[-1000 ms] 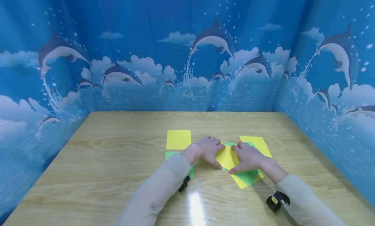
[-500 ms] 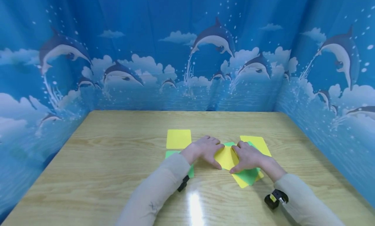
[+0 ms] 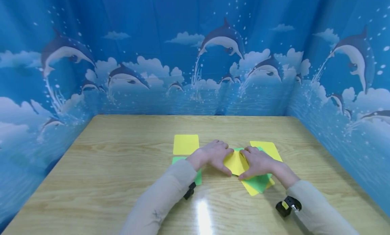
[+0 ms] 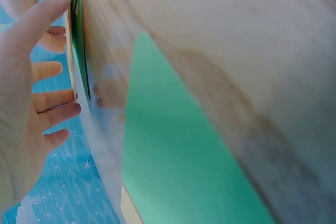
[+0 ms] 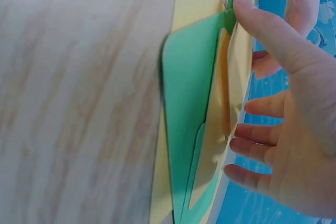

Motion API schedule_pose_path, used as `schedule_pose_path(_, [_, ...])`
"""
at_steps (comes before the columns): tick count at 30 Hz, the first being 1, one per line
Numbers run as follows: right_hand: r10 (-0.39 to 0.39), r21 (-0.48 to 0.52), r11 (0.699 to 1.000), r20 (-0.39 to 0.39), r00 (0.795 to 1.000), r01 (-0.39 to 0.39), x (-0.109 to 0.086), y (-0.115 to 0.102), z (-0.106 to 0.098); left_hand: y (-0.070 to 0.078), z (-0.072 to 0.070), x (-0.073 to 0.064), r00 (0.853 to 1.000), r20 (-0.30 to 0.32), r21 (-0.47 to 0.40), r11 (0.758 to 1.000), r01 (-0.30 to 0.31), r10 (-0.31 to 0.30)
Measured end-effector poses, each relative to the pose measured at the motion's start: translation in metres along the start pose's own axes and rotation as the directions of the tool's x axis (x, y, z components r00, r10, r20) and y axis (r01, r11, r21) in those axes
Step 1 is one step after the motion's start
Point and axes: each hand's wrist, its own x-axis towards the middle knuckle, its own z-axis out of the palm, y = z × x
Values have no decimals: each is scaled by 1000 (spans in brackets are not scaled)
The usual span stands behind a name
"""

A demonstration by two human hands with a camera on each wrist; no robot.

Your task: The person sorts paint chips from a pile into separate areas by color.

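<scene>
In the head view a square yellow card [image 3: 236, 164] lies over a green card between my hands and bows a little. My left hand [image 3: 214, 157] holds its left side, thumb at the near edge and fingers at the far edge. On its right side my right hand [image 3: 260, 163] holds it the same way. In the right wrist view the thumb [image 5: 257, 17] presses at the yellow card's edge, and the card [image 5: 241, 51] stands slightly raised over other cards. Beneath the right hand a green card [image 3: 259, 183] overlaps a yellow card [image 3: 250, 189].
Another yellow card [image 3: 269, 150] lies behind the right hand. To the left, a yellow card [image 3: 186, 144] sits behind a green card [image 3: 198, 177], which the left forearm partly covers. The wooden table [image 3: 122, 153] meets a blue dolphin curtain [image 3: 152, 59] at the back and sides.
Both hands stay nearly in place. The yellow card between them has bowed slightly, and its near edge has lifted a little.
</scene>
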Motion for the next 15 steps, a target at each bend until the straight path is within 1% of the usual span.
schedule_pose_path(3, [-23, -4, 1000, -12, 1000, 23, 2, -1, -1, -1, -1, -2, 1000, -16, 4, 1000, 17, -17])
schedule_pose_path(8, [-55, -29, 998, -46, 997, 53, 5, -4, -2, -3, -1, -8, 998, -43, 36, 998, 44, -42])
schedule_pose_path(15, [-102, -40, 994, -85, 991, 99, 14, -14, -9, -8, -5, -22, 992, -48, 67, 991, 118, -114])
